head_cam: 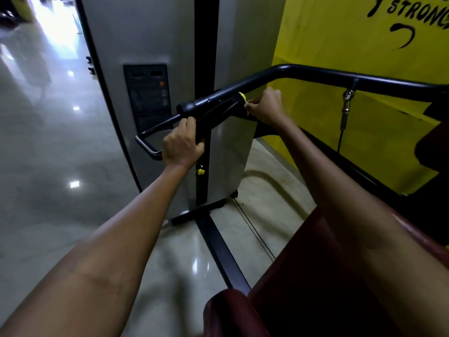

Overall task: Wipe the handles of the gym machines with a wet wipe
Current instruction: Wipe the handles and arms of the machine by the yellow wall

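At mid-frame my left hand (182, 143) grips the black padded bar handle (211, 104), which slants up toward the right. My right hand (266, 107) pinches a small white wet wipe (247, 105) against it, just right of the yellow ring (242, 95).

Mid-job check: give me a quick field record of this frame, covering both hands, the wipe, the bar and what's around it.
left hand: grips the black bar's lower grip
right hand: curled on the bar beside the yellow ring
wipe: only a pale scrap shows at the right fingers
cable clip: hangs from the bar
surroundings: grey weight-stack housing, yellow wall, maroon pad
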{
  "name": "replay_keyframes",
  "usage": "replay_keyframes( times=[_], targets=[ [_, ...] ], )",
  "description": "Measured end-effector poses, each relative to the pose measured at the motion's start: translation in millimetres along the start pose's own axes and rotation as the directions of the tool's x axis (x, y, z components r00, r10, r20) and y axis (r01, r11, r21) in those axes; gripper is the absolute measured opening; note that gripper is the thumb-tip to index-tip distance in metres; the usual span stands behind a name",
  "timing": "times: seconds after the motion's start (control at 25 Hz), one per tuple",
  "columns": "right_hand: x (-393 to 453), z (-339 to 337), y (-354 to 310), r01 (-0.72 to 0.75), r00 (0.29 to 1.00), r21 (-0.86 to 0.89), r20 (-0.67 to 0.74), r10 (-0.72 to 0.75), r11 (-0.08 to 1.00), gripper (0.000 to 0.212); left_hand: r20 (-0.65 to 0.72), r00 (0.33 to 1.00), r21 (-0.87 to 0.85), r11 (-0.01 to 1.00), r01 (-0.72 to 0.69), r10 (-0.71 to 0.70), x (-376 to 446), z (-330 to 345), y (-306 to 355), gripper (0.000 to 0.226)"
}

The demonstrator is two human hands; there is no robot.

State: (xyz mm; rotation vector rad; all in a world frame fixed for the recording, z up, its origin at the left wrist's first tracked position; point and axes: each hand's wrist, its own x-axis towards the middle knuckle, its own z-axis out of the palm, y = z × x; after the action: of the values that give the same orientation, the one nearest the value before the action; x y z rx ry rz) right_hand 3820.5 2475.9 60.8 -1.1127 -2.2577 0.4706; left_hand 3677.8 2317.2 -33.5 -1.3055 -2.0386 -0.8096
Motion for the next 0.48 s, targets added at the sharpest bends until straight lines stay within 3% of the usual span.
replay_keyframes(
  times=[0.16,0.24,0.32,0.48],
  targets=[
    [4.6,-28.1,6.9,-0.307,0.927,0.294,0.306,0.215,0.905,0.029,-0.036,0.999,-0.005,1.000,-0.030,0.030,-1.9,1.7,-2.0,0.027],
    [11.6,-39.3,8.3,-0.364,0.889,0.270,0.388,0.245,0.891,0.018,-0.055,0.998,0.004,1.000,-0.019,0.020,-1.5,2.0,-1.7,0.027],
    [27.6,-35.7,5.2,-0.323,0.890,0.172,0.390,0.237,0.931,0.021,-0.074,0.997,0.021,1.000,-0.016,0.018,-1.2,3.0,-0.9,0.027],
    [38.7,-9.2,-5.5,-0.112,0.907,0.115,0.417,0.055,0.987,0.032,-0.109,0.993,0.054,0.998,-0.034,0.040,-1.7,5.0,-1.6,0.026]
  ],
)
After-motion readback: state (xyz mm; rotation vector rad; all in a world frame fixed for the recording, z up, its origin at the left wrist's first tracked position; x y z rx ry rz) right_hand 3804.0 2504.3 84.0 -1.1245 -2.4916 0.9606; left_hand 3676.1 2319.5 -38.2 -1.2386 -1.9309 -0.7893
